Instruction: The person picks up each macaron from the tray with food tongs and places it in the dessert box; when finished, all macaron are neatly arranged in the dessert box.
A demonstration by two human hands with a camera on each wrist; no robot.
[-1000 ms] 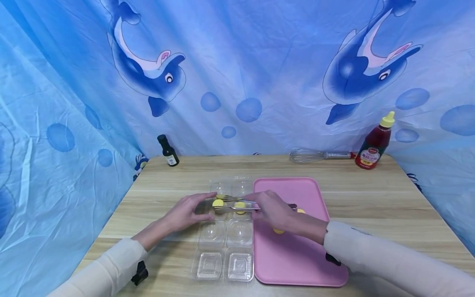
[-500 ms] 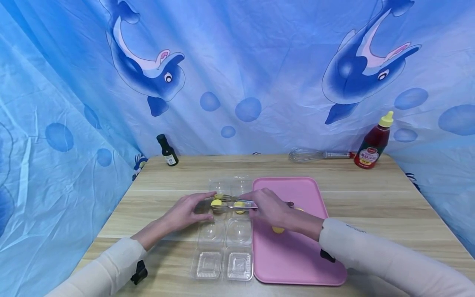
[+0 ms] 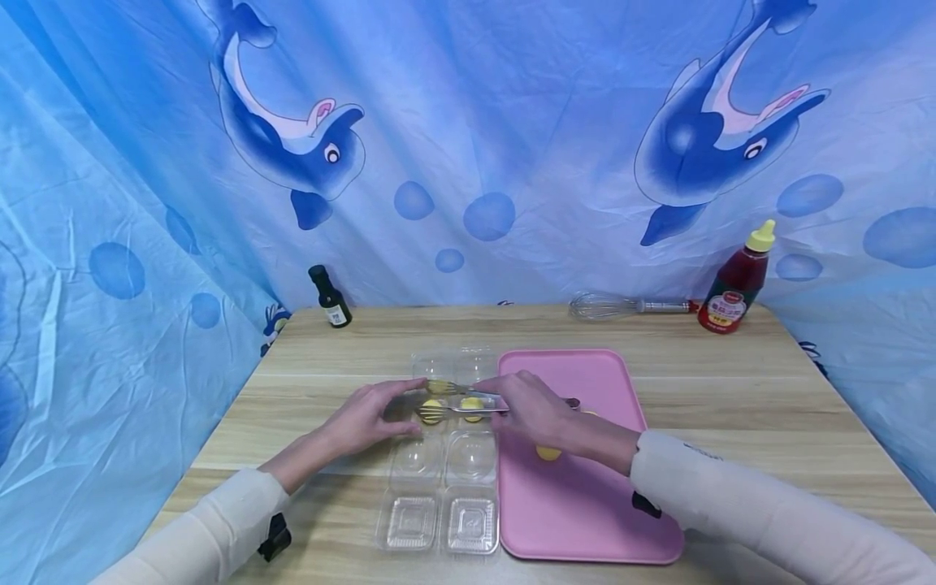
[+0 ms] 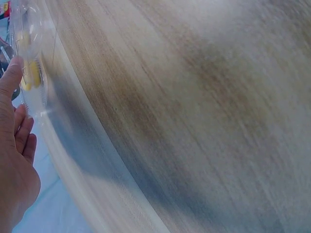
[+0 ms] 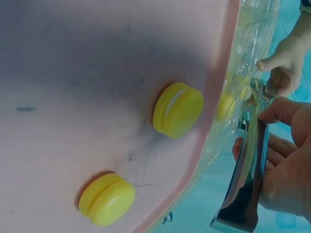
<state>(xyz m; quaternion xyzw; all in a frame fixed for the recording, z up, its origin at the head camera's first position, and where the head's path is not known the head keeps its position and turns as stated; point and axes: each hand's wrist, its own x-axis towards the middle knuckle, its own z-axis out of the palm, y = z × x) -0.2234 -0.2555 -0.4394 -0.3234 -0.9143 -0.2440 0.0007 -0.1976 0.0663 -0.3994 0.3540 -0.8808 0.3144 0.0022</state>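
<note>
In the clear container point(image 3: 471, 465), leftward of the right hand point(image 3: 537, 413), a yellow macaron point(image 3: 432, 403) lies by the tips of the tongs point(image 3: 491, 409) that hand's fingers grip (nearer the left hand point(image 3: 358, 421), whose fingers spread loosely).

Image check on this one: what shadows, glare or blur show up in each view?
Head view: fairly even light, small glints on the clear plastic container; left wrist view: soft, hazy wood grain, pale glare at top and dark shadow across the table; right wrist view: broad shadow on the tray, reflections along the metal tongs.
</note>
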